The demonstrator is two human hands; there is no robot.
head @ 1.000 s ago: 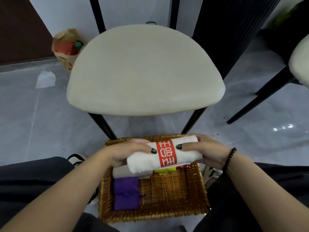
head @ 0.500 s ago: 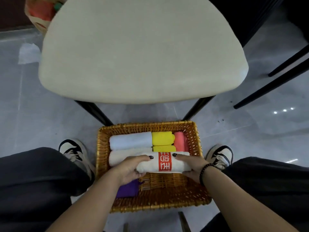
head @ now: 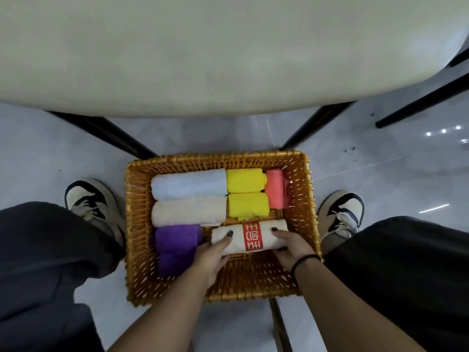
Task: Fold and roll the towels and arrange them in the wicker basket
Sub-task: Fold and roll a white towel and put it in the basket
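Both hands (head: 253,252) around white rolled towel (head: 250,237).

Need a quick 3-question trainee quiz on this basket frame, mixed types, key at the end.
1. True or false: both yellow rolls lie between the pink roll and the pale rolls.
2. Which roll do the left hand and right hand hold?
A purple
B white with red band
C pink
3. Fill in: the purple roll lies in the wicker basket's near-____ corner.

Key: 1 true; 2 B; 3 left.
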